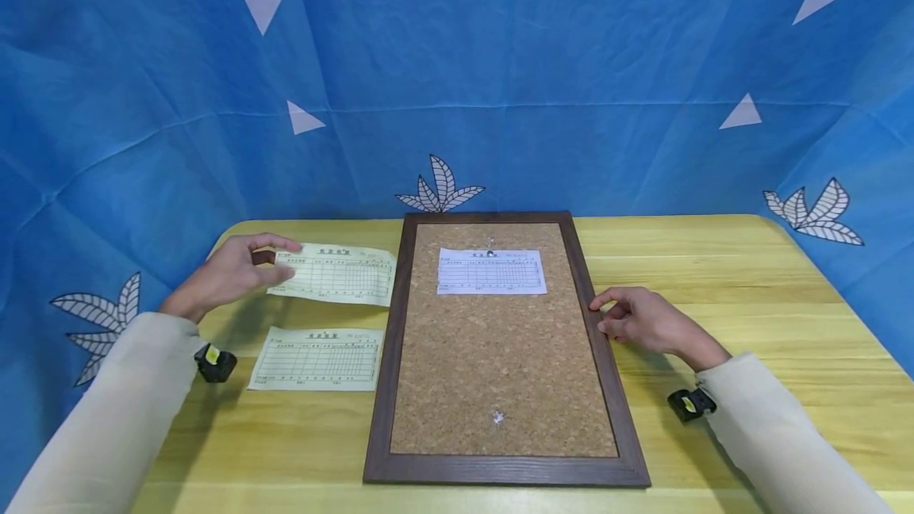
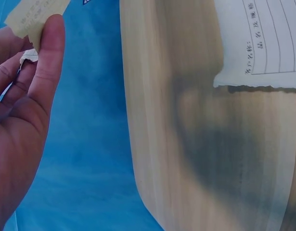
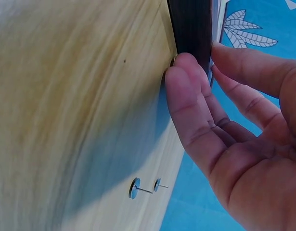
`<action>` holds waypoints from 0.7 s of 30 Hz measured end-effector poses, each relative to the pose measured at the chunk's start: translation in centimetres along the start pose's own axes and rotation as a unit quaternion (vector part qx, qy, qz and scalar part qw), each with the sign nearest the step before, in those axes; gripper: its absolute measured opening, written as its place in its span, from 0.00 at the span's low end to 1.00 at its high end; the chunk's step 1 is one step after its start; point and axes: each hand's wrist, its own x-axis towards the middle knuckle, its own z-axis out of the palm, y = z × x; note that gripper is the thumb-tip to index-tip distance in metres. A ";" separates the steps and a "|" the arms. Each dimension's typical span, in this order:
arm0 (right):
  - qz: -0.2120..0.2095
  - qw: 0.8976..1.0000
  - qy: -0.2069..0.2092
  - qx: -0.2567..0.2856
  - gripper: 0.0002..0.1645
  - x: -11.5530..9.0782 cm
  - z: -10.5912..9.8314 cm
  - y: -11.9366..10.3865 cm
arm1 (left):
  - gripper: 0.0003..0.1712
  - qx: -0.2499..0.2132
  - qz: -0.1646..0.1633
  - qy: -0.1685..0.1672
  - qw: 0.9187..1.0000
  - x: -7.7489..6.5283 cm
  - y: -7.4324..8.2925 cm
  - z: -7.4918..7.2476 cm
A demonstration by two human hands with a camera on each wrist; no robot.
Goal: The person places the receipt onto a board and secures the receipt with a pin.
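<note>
My left hand (image 1: 232, 272) pinches the left end of a pale green receipt slip (image 1: 336, 274), tilted up off the table. Below it, a second green receipt slip (image 1: 317, 359) lies flat. In the middle is a dark-framed cork board (image 1: 500, 371). A white receipt slip (image 1: 493, 276) hangs on its upper part by a thumbtack (image 1: 490, 253). My right hand (image 1: 646, 320) holds the board's right frame edge, thumb and forefinger against it. On the table by that hand, the right wrist view shows thumbtacks (image 3: 134, 188) with points sticking out; small dark rims by the fingertips are unclear.
The wood-grain table (image 1: 714, 260) has rounded far corners. Blue cloth (image 1: 500, 46) with white triangles and leaf prints hangs behind and around it. Small pale marks (image 1: 497, 417) show near the cork's lower edge.
</note>
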 end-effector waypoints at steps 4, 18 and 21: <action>0.002 1.000 0.003 0.000 0.17 -0.1 0.0 0.0 | 0.24 -0.002 0.005 0.004 1.000 -0.1 0.5 0.0; -0.004 1.000 0.007 0.009 0.16 -0.4 -0.1 0.1 | 0.21 0.007 0.032 0.020 0.999 -0.3 1.9 -0.1; -0.005 1.000 0.007 0.007 0.16 -0.5 0.0 0.1 | 0.21 0.000 0.041 0.013 0.999 -0.1 2.1 0.1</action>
